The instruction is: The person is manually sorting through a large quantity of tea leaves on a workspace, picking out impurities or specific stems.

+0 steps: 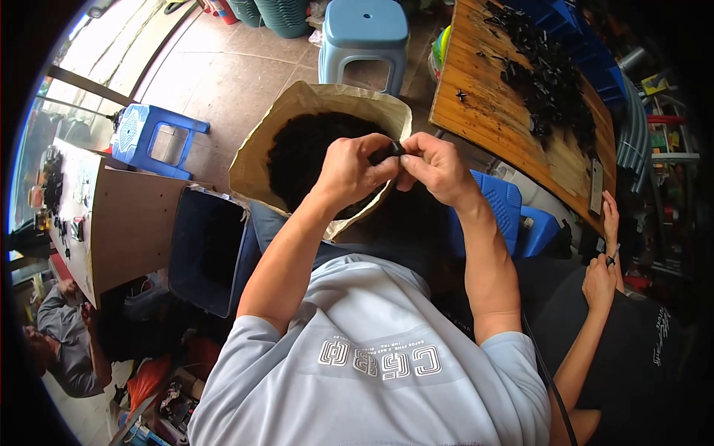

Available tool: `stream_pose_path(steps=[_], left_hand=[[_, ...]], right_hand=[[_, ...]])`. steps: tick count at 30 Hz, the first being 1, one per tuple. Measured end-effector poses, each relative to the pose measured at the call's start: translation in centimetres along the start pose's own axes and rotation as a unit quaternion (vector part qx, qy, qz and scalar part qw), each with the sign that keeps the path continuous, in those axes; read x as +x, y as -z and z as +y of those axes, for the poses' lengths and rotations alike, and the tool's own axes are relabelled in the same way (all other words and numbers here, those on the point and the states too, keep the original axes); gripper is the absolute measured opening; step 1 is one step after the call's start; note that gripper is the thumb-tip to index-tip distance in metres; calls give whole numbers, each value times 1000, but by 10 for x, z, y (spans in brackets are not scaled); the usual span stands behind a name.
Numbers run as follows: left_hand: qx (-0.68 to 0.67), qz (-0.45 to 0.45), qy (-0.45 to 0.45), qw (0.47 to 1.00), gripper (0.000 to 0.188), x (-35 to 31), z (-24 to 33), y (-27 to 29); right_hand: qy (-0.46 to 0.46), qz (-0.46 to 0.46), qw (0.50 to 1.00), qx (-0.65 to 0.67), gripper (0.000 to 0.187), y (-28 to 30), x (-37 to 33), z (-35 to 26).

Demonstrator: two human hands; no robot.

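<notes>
My left hand (353, 171) and my right hand (437, 168) meet above an open tan paper sack (251, 154). Both are closed, fingertips pinching one small black part (387, 153) between them. Its exact shape is mostly covered by my fingers. Beneath my hands, the sack holds a heap of black pieces (299, 154), too dark to make out singly. The sack stands upright in front of me, its rim folded and uneven.
A wooden table (465, 63) with piled black parts (528, 74) stands at the right, a co-worker's hands (599, 282) near its edge. Blue stools (366, 44) stand ahead and at left. A dark blue bin (212, 249) is beside the sack. Another person (71, 334) sits far left.
</notes>
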State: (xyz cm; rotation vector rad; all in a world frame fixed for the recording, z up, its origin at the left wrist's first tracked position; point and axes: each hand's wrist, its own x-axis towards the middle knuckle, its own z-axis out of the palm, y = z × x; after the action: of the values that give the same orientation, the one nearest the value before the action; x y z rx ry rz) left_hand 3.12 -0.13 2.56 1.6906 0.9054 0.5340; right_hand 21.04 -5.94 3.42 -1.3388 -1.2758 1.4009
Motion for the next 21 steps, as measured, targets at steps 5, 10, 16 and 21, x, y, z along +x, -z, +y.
stream_pose_path(steps=[5,10,16,21], left_hand=[[-209,52,-9,976,35,10,-45,27],[-529,72,59,844,13,-1,-88,52],[-560,65,141,814,17,6,-77,25],[-537,38,154,829,20,6,-69,19]], right_hand=[[133,302,904,-271,19,59,-1,-3],[97,450,701,-544,41,223,-53,24],[14,330,794,-511,41,231,-54,34],[70,332,794,-505,34,209,-49,19]])
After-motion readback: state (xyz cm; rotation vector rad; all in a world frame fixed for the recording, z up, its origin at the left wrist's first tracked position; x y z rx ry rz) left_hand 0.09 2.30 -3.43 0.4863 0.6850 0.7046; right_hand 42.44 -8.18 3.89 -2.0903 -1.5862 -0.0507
